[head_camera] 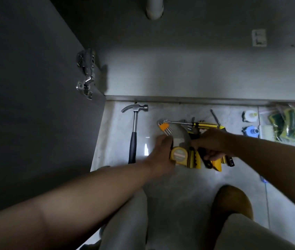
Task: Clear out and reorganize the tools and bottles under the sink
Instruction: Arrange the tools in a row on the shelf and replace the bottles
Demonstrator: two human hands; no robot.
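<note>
A pile of yellow-and-black tools lies on the pale tiled floor in front of the cabinet. My left hand [161, 154] grips a yellow tape measure [179, 156] at the pile's left side. My right hand [213, 143] is curled over black-and-yellow tool handles [208, 162], holding them. An orange hex key set [165, 127] and a yellow-handled screwdriver [199, 124] lie just behind the hands. A claw hammer [134, 130] with a black grip lies apart on the left.
The open cabinet door [35, 96] with metal hinges [86, 73] stands at left. Inside the bare cabinet floor [188, 74], a white drain pipe [154, 8] hangs at the back. Bagged sponges [294, 123], a brush and small blue and white fittings [250, 123] lie at right. My knees are below.
</note>
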